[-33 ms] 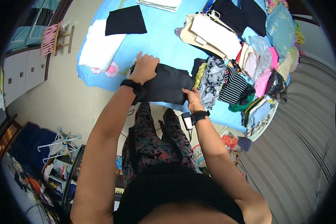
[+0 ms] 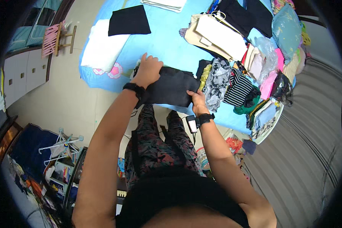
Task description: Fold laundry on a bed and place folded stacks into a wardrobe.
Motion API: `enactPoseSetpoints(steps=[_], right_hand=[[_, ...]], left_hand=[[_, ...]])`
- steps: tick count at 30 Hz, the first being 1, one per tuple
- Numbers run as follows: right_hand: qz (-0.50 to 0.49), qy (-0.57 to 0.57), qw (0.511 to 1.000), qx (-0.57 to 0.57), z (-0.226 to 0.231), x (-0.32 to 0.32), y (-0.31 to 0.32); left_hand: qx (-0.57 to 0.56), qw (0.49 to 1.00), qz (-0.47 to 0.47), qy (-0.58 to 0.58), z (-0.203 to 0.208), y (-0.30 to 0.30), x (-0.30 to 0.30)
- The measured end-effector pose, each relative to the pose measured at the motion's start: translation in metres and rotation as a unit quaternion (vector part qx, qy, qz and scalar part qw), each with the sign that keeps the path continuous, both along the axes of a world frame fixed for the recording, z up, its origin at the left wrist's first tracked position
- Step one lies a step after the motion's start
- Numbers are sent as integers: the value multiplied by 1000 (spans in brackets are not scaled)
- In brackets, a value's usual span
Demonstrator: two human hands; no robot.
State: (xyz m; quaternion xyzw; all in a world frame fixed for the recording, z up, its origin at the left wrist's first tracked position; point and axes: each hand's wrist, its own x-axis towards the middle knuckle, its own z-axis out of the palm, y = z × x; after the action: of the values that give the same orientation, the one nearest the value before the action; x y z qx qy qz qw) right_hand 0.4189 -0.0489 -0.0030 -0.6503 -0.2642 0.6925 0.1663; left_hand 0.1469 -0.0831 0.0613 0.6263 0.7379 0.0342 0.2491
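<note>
A folded black garment (image 2: 171,87) lies at the bed's near edge, roughly rectangular; its kind cannot be made out. My left hand (image 2: 149,72) is closed over its left end, knuckles up, and hides that corner. At the near right corner my right hand (image 2: 197,102) grips the cloth, thumb on top and fingers underneath. Farther left on the bed, another folded black cloth (image 2: 129,21) rests partly on a folded white one (image 2: 102,47). Just right of the garment lie a yellow cloth (image 2: 205,76) and a grey floral one (image 2: 217,83).
The bed's light blue sheet (image 2: 167,41) carries a striped black-and-white cloth (image 2: 239,89), beige and white folded pieces (image 2: 220,36), a clear plastic bag (image 2: 268,53) and a pillow (image 2: 288,32). A pink-slatted wooden stool (image 2: 52,40) stands left. A grey sofa-like surface (image 2: 292,152) lies right.
</note>
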Motion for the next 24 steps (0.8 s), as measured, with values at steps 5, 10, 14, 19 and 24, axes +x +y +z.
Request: enactPoseSetpoints(steps=[5,10,14,19,24], right_hand=[[-3,72,997,14,5,4,-2],[6,97,995,12,6,-4,-4],[14,81,997,7,-8,-16,-1],[26,-16,999,33,-28,-12,-2],[48,-11,999,13,-29,-20,-14]], left_hand=[[121,984,-4,-130,32,-43,16],[59,968,89,-228,34,-69,21],[127,959,206,-150,-4,-52,-1],[162,928,332,-45,-3,-68,14],[64,866,472,-155,-31,-104,31]])
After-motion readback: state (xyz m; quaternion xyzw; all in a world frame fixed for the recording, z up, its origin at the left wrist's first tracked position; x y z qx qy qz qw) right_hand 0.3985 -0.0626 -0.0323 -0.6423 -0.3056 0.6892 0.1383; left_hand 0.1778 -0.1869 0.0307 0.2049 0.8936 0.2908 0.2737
